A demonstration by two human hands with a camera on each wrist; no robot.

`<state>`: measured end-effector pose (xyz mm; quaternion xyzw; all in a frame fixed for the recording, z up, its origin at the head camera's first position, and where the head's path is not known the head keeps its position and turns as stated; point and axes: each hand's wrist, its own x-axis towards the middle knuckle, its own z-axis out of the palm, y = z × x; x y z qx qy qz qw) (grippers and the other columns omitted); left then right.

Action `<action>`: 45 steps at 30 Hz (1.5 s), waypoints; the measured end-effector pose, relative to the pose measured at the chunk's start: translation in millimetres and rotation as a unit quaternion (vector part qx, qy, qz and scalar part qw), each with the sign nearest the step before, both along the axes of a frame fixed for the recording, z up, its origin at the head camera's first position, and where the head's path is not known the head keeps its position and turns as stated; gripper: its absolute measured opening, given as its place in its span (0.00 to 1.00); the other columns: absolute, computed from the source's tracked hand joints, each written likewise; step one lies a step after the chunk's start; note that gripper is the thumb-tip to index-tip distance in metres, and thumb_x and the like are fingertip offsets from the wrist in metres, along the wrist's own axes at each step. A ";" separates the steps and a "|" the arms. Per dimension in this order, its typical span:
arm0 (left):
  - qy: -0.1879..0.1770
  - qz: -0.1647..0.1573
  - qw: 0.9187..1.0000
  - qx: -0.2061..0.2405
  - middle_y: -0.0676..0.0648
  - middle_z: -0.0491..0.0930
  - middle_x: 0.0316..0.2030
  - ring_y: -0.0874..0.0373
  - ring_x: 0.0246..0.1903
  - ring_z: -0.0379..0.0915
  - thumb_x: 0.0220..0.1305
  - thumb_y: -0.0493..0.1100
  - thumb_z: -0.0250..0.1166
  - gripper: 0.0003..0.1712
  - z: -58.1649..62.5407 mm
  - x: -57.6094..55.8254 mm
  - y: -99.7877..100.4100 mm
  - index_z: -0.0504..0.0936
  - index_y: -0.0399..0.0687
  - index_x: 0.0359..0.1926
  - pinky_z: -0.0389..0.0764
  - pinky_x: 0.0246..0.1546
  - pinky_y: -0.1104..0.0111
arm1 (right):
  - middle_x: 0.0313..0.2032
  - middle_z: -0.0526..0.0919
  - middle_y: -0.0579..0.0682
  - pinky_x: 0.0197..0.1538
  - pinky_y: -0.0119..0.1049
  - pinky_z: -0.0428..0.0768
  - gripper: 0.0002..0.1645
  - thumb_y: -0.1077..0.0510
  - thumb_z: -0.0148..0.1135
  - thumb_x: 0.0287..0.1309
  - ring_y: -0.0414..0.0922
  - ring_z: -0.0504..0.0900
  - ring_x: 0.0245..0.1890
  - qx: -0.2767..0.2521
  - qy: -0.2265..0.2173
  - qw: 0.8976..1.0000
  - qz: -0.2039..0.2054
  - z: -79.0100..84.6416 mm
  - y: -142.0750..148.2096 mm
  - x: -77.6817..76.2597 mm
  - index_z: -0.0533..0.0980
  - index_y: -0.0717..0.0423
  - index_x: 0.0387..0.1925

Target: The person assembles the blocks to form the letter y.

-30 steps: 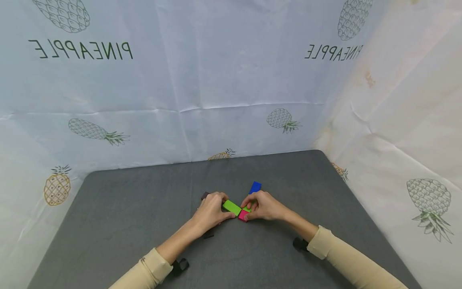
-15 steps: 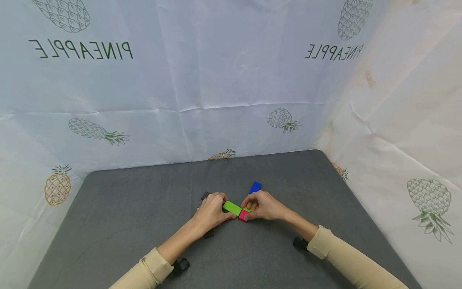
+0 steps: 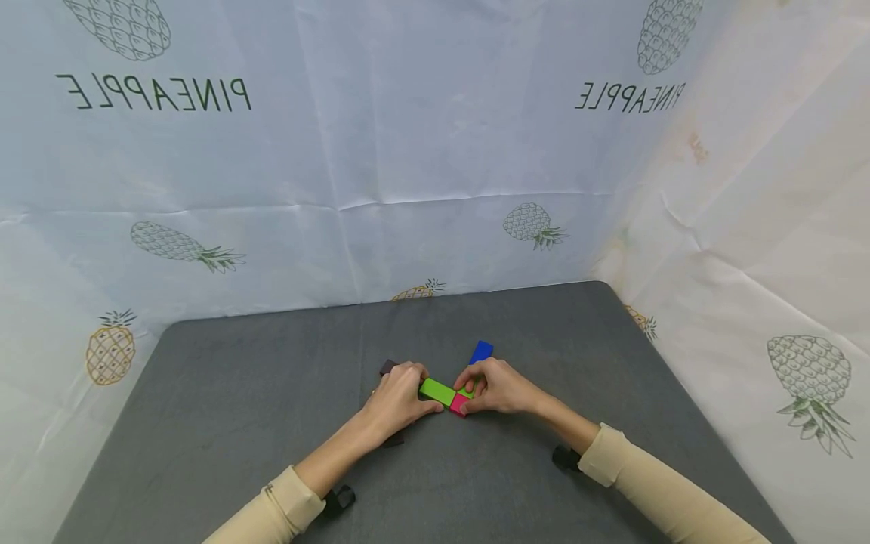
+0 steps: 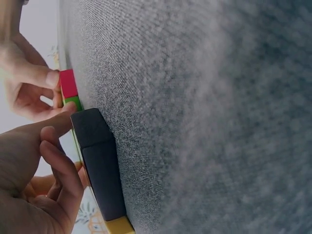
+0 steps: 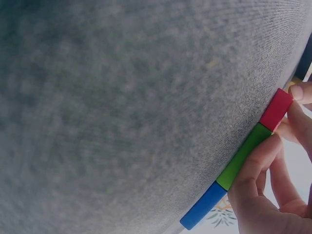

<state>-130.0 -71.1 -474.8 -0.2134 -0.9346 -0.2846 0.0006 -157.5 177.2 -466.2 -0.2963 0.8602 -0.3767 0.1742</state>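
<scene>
My left hand pinches a light green block between thumb and fingertips, low over the table. Its corner meets a pinkish-red block, which my right hand holds with the thumb on its near side. A second green block runs on from the red one, partly under the right fingers. The blue block continues that row at its far end. Beside the left hand, a dark block lies on the table, and a yellow block adjoins its end.
The grey table has rounded far corners. A white cloth printed with pineapples hangs behind it and along the sides. One dark block end shows beyond the left hand, and a dark piece shows beneath the left wrist.
Both hands keep their hold and almost their exact places. The light green block shifts very slightly against the red one; the blue block stays put.
</scene>
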 end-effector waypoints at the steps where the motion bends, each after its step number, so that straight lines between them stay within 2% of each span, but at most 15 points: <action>1: 0.000 -0.001 1.000 0.001 0.45 0.84 0.36 0.62 0.28 0.72 0.55 0.48 0.87 0.27 0.1 -0.1 -0.1 0.87 0.35 0.46 0.77 0.28 0.72 | 0.38 0.87 0.54 0.37 0.27 0.83 0.17 0.61 0.81 0.58 0.32 0.83 0.30 0.000 0.000 1.000 0.000 -0.1 0.0 -0.2 0.88 0.61 0.49; 8: 0.001 -0.008 1.000 0.007 0.43 0.86 0.38 0.61 0.30 0.77 0.55 0.49 0.87 0.27 0.8 -1.7 -2.0 0.88 0.35 0.47 0.80 0.30 0.70 | 0.38 0.87 0.53 0.37 0.27 0.83 0.17 0.61 0.81 0.58 0.32 0.84 0.30 0.001 -0.002 1.000 0.001 -1.0 0.7 -1.4 0.88 0.60 0.49; 12: -0.007 -0.012 1.000 0.018 0.40 0.89 0.43 0.53 0.37 0.86 0.56 0.49 0.87 0.29 4.5 -2.6 -5.5 0.89 0.34 0.51 0.88 0.37 0.61 | 0.38 0.87 0.53 0.38 0.27 0.83 0.17 0.61 0.81 0.58 0.33 0.84 0.31 0.001 -0.002 1.000 0.001 -1.9 1.0 -2.1 0.88 0.60 0.49; 15: -0.019 -0.011 0.999 0.031 0.39 0.89 0.46 0.48 0.43 0.88 0.57 0.48 0.85 0.29 9.1 -4.4 -11.0 0.88 0.34 0.54 0.89 0.43 0.56 | 0.38 0.87 0.53 0.37 0.27 0.83 0.17 0.61 0.82 0.58 0.33 0.84 0.30 0.001 -0.004 1.000 -0.001 -2.2 1.0 -2.2 0.88 0.60 0.48; 18: -0.023 -0.005 0.999 0.043 0.39 0.89 0.47 0.47 0.45 0.88 0.61 0.46 0.83 0.26 12.7 -9.7 -21.8 0.88 0.36 0.55 0.88 0.44 0.54 | 0.38 0.88 0.53 0.37 0.27 0.83 0.17 0.60 0.82 0.58 0.33 0.84 0.31 -0.001 -0.007 1.000 -0.003 -1.5 1.0 -1.9 0.88 0.59 0.48; 25: 0.016 0.013 0.998 0.054 0.38 0.89 0.52 0.39 0.54 0.86 0.66 0.43 0.79 0.23 11.4 -32.1 -64.9 0.88 0.36 0.58 0.85 0.56 0.44 | 0.38 0.88 0.54 0.37 0.27 0.82 0.17 0.61 0.82 0.58 0.32 0.83 0.30 -0.004 -0.005 1.000 0.002 -0.2 1.5 -1.5 0.88 0.59 0.48; 28: -0.004 0.024 0.999 0.045 0.36 0.88 0.53 0.37 0.56 0.84 0.67 0.47 0.78 0.27 6.7 -38.2 -77.8 0.86 0.34 0.59 0.84 0.57 0.43 | 0.38 0.88 0.54 0.37 0.27 0.82 0.16 0.61 0.81 0.58 0.31 0.82 0.30 -0.004 -0.007 1.000 0.002 -0.2 2.3 -0.9 0.88 0.60 0.48; 30: -0.033 0.040 0.998 0.039 0.35 0.88 0.53 0.38 0.56 0.84 0.66 0.51 0.79 0.30 3.6 -39.1 -81.9 0.86 0.33 0.59 0.84 0.57 0.44 | 0.38 0.88 0.54 0.37 0.27 0.82 0.17 0.60 0.82 0.58 0.31 0.82 0.30 -0.004 -0.008 1.000 0.003 -0.6 2.7 -0.6 0.88 0.60 0.48; 32: -0.058 0.059 0.996 0.034 0.36 0.88 0.52 0.39 0.55 0.85 0.65 0.55 0.79 0.33 1.3 -38.2 -81.9 0.86 0.33 0.59 0.85 0.56 0.45 | 0.38 0.88 0.54 0.37 0.28 0.82 0.17 0.60 0.82 0.58 0.31 0.82 0.30 -0.006 -0.008 1.000 0.004 -1.0 2.8 -0.6 0.88 0.59 0.48; 35: -0.074 0.082 0.993 0.032 0.36 0.88 0.51 0.40 0.53 0.85 0.63 0.57 0.80 0.35 -1.0 -35.7 -77.6 0.86 0.34 0.58 0.86 0.55 0.47 | 0.38 0.88 0.54 0.37 0.28 0.82 0.17 0.60 0.82 0.58 0.32 0.81 0.30 -0.009 -0.007 1.000 0.004 -1.1 2.6 -0.6 0.88 0.59 0.48; 41: -0.066 0.105 0.992 0.022 0.36 0.88 0.49 0.44 0.48 0.86 0.57 0.60 0.83 0.37 -3.8 -33.6 -65.0 0.87 0.34 0.54 0.87 0.50 0.49 | 0.38 0.88 0.54 0.37 0.27 0.82 0.17 0.60 0.82 0.58 0.31 0.81 0.30 -0.007 -0.006 1.000 0.002 -1.2 2.3 -1.0 0.88 0.59 0.48; 45: -0.068 0.116 0.991 0.006 0.36 0.87 0.49 0.48 0.44 0.83 0.55 0.62 0.84 0.41 -1.5 -32.5 -58.7 0.86 0.32 0.54 0.86 0.44 0.54 | 0.38 0.88 0.54 0.37 0.27 0.82 0.17 0.59 0.82 0.58 0.31 0.82 0.30 -0.007 -0.006 1.000 0.001 -1.1 2.1 -1.0 0.88 0.59 0.48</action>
